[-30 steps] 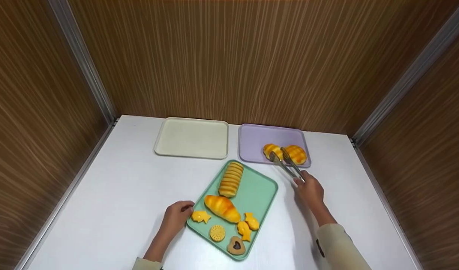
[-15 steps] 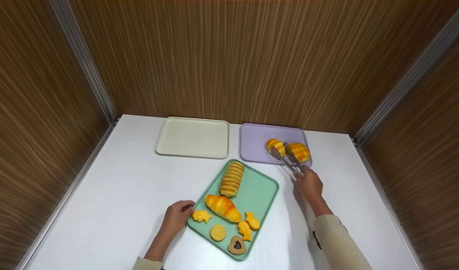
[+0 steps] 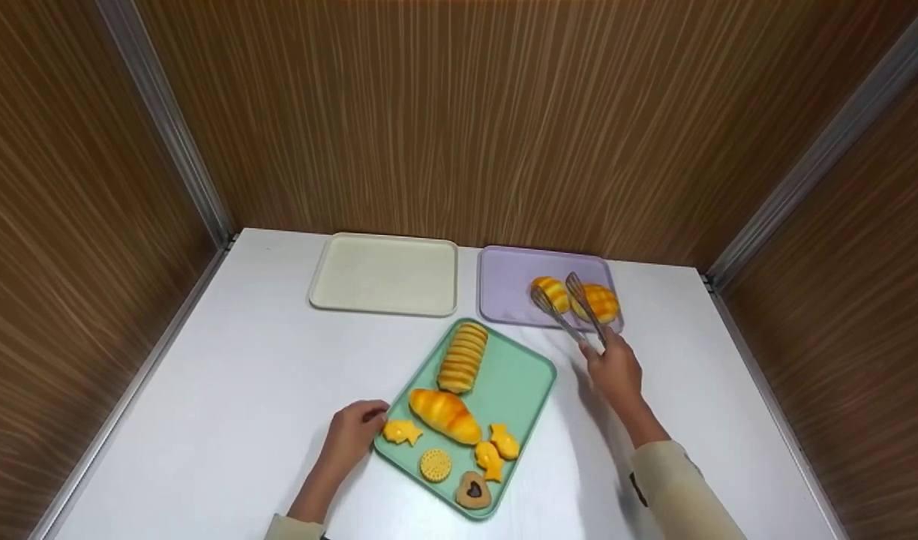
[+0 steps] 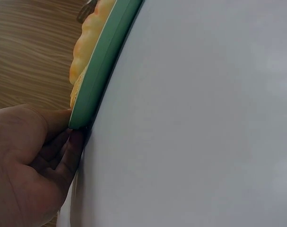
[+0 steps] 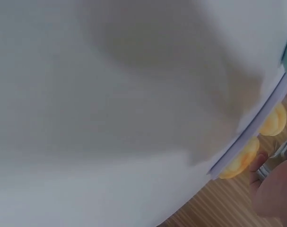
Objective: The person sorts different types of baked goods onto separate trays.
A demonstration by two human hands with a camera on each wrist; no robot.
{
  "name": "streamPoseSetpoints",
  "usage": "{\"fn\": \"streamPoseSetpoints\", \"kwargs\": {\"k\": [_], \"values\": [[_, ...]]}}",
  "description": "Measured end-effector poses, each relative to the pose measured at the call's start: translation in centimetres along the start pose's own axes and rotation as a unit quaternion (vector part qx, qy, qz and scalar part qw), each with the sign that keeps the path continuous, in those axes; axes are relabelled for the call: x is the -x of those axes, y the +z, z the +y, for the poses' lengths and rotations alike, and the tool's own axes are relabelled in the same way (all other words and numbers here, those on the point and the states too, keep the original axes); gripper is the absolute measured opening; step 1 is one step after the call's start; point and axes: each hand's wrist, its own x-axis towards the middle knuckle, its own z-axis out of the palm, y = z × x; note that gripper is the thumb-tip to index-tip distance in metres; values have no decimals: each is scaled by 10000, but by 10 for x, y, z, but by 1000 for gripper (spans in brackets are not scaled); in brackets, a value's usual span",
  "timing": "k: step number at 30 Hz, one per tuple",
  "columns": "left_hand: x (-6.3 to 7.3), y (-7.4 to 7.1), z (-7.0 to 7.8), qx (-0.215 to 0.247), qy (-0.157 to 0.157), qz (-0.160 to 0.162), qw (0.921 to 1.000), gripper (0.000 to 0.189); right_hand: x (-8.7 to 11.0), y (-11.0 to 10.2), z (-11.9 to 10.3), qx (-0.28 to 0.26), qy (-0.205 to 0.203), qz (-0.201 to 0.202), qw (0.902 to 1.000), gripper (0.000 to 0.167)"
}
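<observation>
My left hand (image 3: 352,435) pinches the left corner of a green tray (image 3: 523,375); in the left wrist view the fingers (image 4: 70,158) bend at its rim. On that tray lie a ridged bread roll (image 3: 463,358), a croissant (image 3: 445,416), several yellow fish-shaped pieces (image 3: 403,433), a round biscuit (image 3: 435,466) and a heart-centred cookie (image 3: 472,490). Metal tongs (image 3: 595,319) are held in my right hand (image 3: 616,373), their arms spread. One tip lies over the left bun (image 3: 553,292), the other over the left side of the right bun (image 3: 601,301). Both buns sit on a purple tray (image 3: 504,277).
A cream tray (image 3: 384,274) lies at the back left, beside the purple one. Wood-grain panels (image 3: 459,112) enclose the white table (image 3: 226,390) at the back and both sides.
The tongs' arms have spread wider, and their tips have moved slightly farther back. Both buns have shifted a little back and right on the purple tray. My left hand stays put.
</observation>
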Motion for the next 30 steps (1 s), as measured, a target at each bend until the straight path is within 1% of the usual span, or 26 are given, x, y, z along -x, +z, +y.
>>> {"fn": "streamPoseSetpoints", "kwargs": {"k": [8, 11, 18, 24, 30], "values": [[0, 0, 1, -21, 111, 57, 9999, 18, 27, -5, -9, 67, -434, -21, 9990, 45], [0, 0, 2, -35, 75, 21, 10000, 18, 38, -6, -9, 33, -547, -10, 9985, 44], [0, 0, 0, -59, -5, -56, 10000, 19, 59, -8, -12, -84, -821, 161, 9965, 44], [1, 0, 0, -11, -40, -36, 10000, 19, 76, -10, -17, -178, -1008, 22, 9947, 45], [0, 0, 1, 17, 16, 25, 10000, 19, 96, -9, -22, -227, -1294, 71, 9913, 47]]}}
